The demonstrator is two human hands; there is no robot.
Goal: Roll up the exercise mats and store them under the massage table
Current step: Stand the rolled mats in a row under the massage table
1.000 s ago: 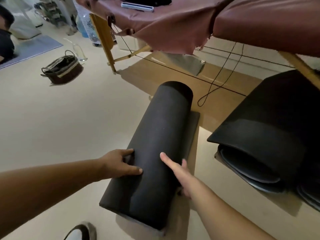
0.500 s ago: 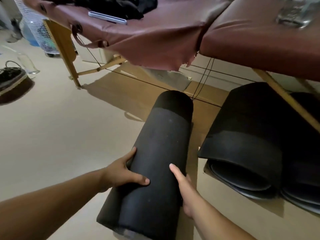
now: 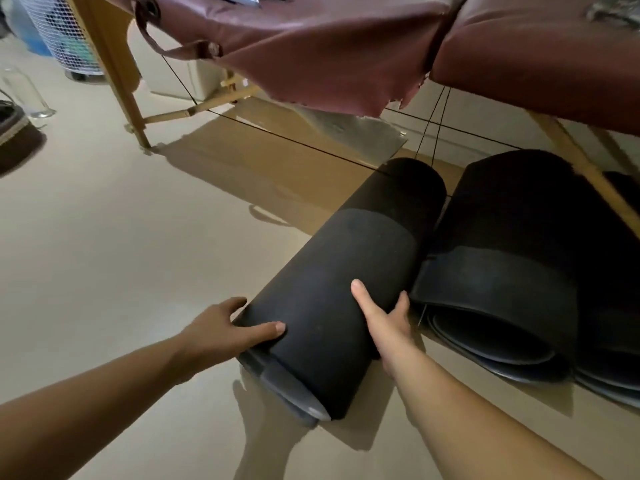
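A rolled black exercise mat [image 3: 346,271] is held off the beige floor, its shadow showing beneath the near end. My left hand [image 3: 221,327] grips its left side near that end, thumb across the top. My right hand [image 3: 384,320] grips its right side, thumb on top and fingers wrapped round the far side. The roll's far end reaches under the edge of the maroon massage table [image 3: 311,46]. Beside it on the right lies a second rolled black mat [image 3: 502,254], touching or nearly touching it, with a third roll [image 3: 616,341] partly cut off further right.
Wooden table legs stand at left [image 3: 117,71] and right [image 3: 588,174]. Thin black brace cables [image 3: 277,136] cross under the table just above the roll's far end. A white mesh basket [image 3: 65,36], a glass bottle [image 3: 24,91] and a bag [image 3: 14,133] sit at far left.
Both hands have carried the roll forward and to the right; its far end now sits under the table edge, close against the second roll. My hands are nearer the roll's near end.
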